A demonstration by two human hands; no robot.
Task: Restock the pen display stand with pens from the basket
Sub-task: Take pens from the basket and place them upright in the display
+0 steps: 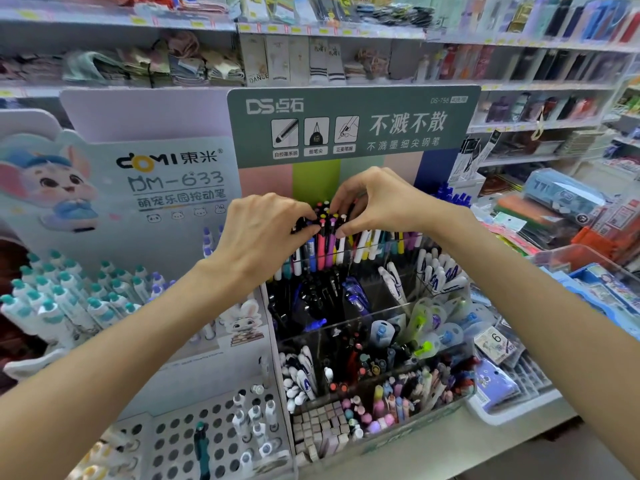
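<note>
Shop shelving (346, 36) stocked with packaged goods filled the background. In front of it stood the tiered clear pen display stand (363, 317) under a green DS header card (353, 123), and just left of it a pale DOMI cardboard stand (166, 188) with a perforated tray (194, 441) holding a few pens. Both hands met at the DS stand's top back tier. The left hand (263, 230) and the right hand (374, 199) had their fingers curled around one bunch of multicoloured click pens (323, 233), which stood upright in that tier with their buttons up. No basket could be made out for certain.
</note>
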